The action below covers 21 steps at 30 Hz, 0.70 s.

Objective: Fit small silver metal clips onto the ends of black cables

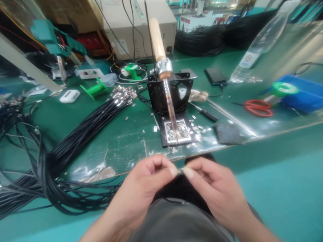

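Observation:
My left hand [146,181] and my right hand [214,185] meet just in front of the bench edge, both pinched on one tiny metal piece [179,171] held between thumbs and fingertips. A thin black wire [174,201] runs below them across my lap. Straight ahead a soldering iron [164,72] with a wooden handle leans in a black stand, its tip down over a small black plate [176,132] strewn with several shiny metal terminals.
A thick bundle of black cables [83,131] with metal ends crosses the green bench at the left. Red-handled scissors [258,107], a blue tray [302,94], a plastic bottle [262,40], a phone [215,75], a screwdriver [205,113] and green spools [94,89] lie around.

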{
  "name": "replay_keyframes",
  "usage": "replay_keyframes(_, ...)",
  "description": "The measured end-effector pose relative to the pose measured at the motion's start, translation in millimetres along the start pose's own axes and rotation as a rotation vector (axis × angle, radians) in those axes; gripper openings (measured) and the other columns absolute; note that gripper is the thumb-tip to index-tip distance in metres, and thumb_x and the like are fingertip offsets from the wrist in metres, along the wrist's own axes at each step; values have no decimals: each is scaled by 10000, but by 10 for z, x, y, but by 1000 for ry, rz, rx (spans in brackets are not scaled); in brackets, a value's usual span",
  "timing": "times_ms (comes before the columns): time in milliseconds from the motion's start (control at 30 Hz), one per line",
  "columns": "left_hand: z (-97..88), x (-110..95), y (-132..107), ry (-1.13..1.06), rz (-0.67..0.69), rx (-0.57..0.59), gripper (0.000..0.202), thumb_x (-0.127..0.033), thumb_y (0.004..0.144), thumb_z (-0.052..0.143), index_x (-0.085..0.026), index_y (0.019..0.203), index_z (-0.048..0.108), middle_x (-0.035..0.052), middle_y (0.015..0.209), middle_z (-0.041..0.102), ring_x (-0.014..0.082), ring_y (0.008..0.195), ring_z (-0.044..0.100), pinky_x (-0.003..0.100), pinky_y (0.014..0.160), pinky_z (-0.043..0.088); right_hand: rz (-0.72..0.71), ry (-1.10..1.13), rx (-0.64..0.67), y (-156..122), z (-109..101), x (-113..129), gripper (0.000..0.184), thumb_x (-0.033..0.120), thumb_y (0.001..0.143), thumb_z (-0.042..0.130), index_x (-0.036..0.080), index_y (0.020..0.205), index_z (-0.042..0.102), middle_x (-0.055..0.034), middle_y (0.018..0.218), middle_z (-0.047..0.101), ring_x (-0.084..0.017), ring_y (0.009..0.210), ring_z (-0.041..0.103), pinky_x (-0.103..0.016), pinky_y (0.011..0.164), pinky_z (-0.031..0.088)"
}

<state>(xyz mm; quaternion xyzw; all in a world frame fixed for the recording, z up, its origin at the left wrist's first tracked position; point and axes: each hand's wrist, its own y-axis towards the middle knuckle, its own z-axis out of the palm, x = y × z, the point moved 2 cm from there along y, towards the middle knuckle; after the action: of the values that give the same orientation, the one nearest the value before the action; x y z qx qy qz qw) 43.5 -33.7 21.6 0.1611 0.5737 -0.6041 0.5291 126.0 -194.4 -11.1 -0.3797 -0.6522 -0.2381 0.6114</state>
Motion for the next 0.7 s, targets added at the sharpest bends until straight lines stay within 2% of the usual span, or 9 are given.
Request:
replay_keyframes(267, -11, -23, 45, 23, 10, 14, 287, -356, 800, 887, -150, 725, 702, -72, 609, 525, 63, 567, 370, 181, 551, 316, -22, -29, 18, 23, -26, -22, 306, 464, 986, 684, 216, 820, 748, 19, 633, 619, -113, 537, 492, -221, 485, 399)
replay_keyframes(400, -48, 12, 28, 143, 82, 30, 261, -397, 881, 836, -170, 796, 738, -36, 709, 636, 100, 667, 499, 211, 650, 406, -91, -130, -27, 41, -64, -14, 276, 453, 1001, 677, 230, 869, 772, 12, 679, 699, -121, 535, 560, -223, 465, 417)
replay_keyframes(467, -55, 26, 8, 264, 132, 23, 226, -391, 936, 776, -187, 842, 755, -16, 787, 686, 132, 752, 553, 238, 712, 434, -199, -226, -82, 37, -116, 31, 193, 405, 1005, 689, 245, 965, 789, 27, 689, 727, -121, 520, 589, -218, 454, 437)
replay_keyframes(533, -42, 32, -10, 376, 158, 20, 219, -387, 964, 731, -196, 861, 760, -4, 819, 699, 158, 789, 567, 265, 738, 445, -390, -352, -119, 25, -173, 108, 140, 313, 1018, 680, 244, 1074, 788, 24, 777, 786, -128, 585, 674, -216, 532, 518)
replay_keyframes(633, -6, 31, -31, 476, 177, 12, 229, -388, 983, 685, -206, 867, 759, 9, 840, 714, 188, 810, 586, 297, 757, 458, -690, -593, -79, 4, -230, 216, 204, 218, 1076, 580, 204, 1139, 774, -16, 952, 846, -145, 760, 766, -241, 735, 583)
replay_keyframes(700, 16, 29, -44, 515, 194, 2, 234, -390, 994, 664, -215, 869, 755, 12, 853, 725, 202, 829, 610, 308, 769, 467, -792, -721, -44, -2, -254, 245, 274, 215, 1120, 491, 186, 1138, 763, -23, 879, 830, -147, 705, 739, -260, 698, 559)
